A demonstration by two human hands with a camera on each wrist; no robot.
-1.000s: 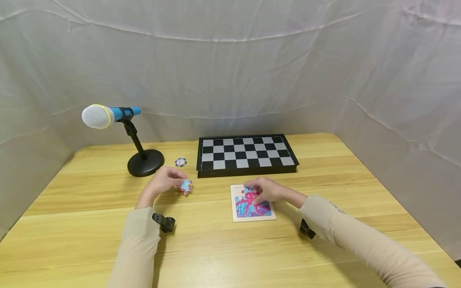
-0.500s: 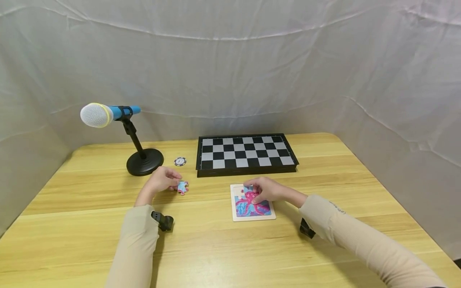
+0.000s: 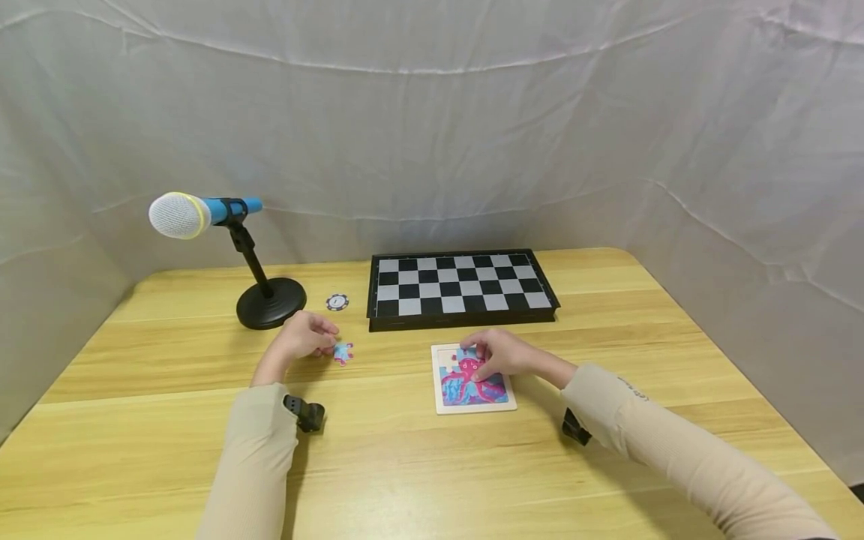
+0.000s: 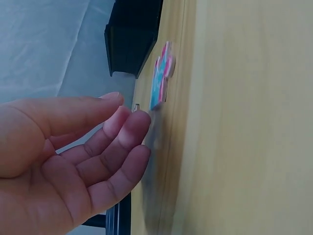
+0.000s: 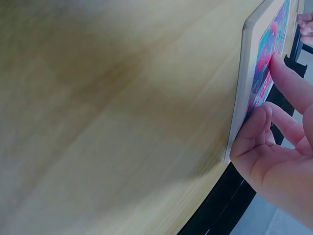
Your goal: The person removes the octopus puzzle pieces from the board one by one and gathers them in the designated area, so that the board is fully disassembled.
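Step, we judge: fetching the loose piece (image 3: 343, 353) on our worktop (image 3: 391, 465) | left hand (image 3: 304, 336): half-open, empty, just beside it | right hand (image 3: 499, 354): spread, touching octopus puzzle (image 3: 464, 392) | next calls for: pinching the piece's edge

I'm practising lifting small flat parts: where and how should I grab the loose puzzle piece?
I'd pinch the loose puzzle piece by two opposite rim edges, with the left hand coming in low from the left, where it already is. The piece is thin and appears to lie flat on the table, so its rim, with knobs and notches, probably offers the best hold.
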